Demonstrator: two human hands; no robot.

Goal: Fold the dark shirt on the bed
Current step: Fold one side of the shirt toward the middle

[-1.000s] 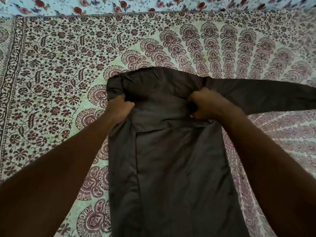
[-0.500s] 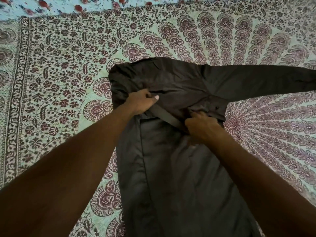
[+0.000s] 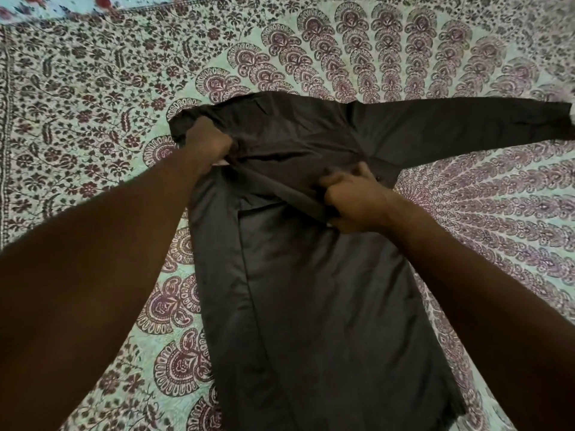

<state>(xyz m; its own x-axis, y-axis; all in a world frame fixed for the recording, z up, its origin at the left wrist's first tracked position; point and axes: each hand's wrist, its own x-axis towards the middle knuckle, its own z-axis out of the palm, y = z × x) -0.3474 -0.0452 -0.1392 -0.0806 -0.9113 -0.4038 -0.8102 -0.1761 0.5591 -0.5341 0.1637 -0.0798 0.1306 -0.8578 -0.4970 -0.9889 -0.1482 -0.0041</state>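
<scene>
The dark shirt point(image 3: 326, 290) lies lengthwise on the bed, its body running toward me. One long sleeve point(image 3: 466, 126) stretches out to the right; the left side is folded in over the body. My left hand point(image 3: 207, 144) grips the fabric near the left shoulder. My right hand point(image 3: 354, 197) pinches a strip of the shirt near the collar area, pulled taut between the two hands. The shirt's near hem is partly cut off by the frame's bottom edge.
The bed is covered by a pale green sheet point(image 3: 93, 119) with a dense maroon floral and mandala print. A lighter cloth with red flowers point(image 3: 62, 3) shows along the far top-left edge.
My right hand came down and toward me from the right shoulder, drawing a fold of the upper shirt with it. My left hand stayed gripping near the left shoulder.
</scene>
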